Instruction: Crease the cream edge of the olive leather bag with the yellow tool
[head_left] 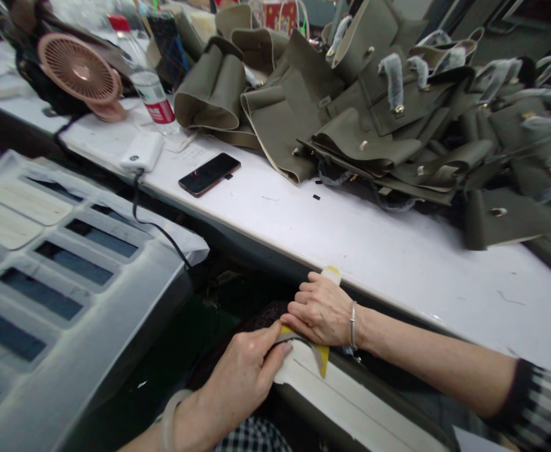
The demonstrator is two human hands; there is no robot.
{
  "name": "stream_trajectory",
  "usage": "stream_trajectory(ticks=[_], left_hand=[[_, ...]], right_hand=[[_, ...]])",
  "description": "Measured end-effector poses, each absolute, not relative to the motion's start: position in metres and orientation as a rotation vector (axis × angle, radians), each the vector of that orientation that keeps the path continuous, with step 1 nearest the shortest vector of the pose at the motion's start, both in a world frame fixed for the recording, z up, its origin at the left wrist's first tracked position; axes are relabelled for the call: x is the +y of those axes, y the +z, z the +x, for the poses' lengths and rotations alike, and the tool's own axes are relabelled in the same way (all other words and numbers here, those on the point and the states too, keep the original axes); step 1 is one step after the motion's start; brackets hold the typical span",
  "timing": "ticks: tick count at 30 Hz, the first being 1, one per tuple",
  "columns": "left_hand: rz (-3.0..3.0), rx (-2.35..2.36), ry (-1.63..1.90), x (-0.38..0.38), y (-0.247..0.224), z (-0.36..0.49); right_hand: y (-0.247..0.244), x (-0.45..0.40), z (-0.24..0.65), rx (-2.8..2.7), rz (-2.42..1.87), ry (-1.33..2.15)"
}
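My right hand [325, 311] is closed around a pale strip with a yellow tip [332, 274], which sticks out beyond the knuckles. Beneath that hand lies a curved grey strip with yellow edges [323, 361]; whether both ends belong to one piece is hidden. My left hand [240, 370] pinches the grey strip's left end, thumb on the near side and fingers behind. Both hands meet over the rounded end of a long white panel with dark olive sides [346, 402], which stretches toward the lower right, close to my lap.
Olive bag pieces [379, 138] with plastic-wrapped handles are heaped on the white table [275, 220]. A phone [209, 174], a white power bank [142, 150], a water bottle [155, 103] and a pink fan [80, 70] lie farther left. A slotted plastic crate [115, 295] stands at left.
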State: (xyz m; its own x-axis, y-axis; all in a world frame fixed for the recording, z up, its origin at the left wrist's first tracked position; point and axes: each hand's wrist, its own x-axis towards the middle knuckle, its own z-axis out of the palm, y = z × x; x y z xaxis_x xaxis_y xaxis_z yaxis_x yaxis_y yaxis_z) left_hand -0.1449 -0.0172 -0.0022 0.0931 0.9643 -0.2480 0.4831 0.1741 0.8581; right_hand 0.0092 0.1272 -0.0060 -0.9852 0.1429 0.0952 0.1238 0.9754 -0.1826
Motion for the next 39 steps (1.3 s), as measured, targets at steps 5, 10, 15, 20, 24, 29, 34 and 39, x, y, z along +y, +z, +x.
stream_trajectory(ticks=[5, 10, 15, 20, 24, 29, 34, 39], left_hand=[[1.59, 1.525, 0.616, -0.02, -0.004, -0.14], [1.61, 1.45, 0.69, -0.02, -0.001, -0.142], [1.179, 1.164, 0.799, -0.008, -0.008, -0.154], [0.884, 1.129, 0.822, 0.004, -0.019, -0.156], [0.88, 1.058, 0.788, 0.006, -0.017, -0.156], [0.808, 1.108, 0.75, 0.007, -0.019, -0.158], [0.807, 1.014, 0.776, 0.007, -0.027, -0.157], [0.846, 1.054, 0.806, 0.003, -0.026, -0.154]], right_hand=[[-0.008, 0.118, 0.017, -3.023, -0.278, 0.292], [-0.004, 0.103, 0.025, -3.063, -0.433, 0.289], [-0.001, 0.092, 0.031, -3.077, -0.58, 0.306], [-0.002, 0.086, 0.036, -3.071, -0.656, 0.313], [-0.004, 0.086, 0.037, -3.091, -0.686, 0.327], [0.003, 0.088, 0.05, -3.132, -0.812, 0.432], [0.011, 0.09, 0.076, -2.831, -1.472, 0.909], [0.006, 0.094, 0.073, -2.428, -1.526, 1.492]])
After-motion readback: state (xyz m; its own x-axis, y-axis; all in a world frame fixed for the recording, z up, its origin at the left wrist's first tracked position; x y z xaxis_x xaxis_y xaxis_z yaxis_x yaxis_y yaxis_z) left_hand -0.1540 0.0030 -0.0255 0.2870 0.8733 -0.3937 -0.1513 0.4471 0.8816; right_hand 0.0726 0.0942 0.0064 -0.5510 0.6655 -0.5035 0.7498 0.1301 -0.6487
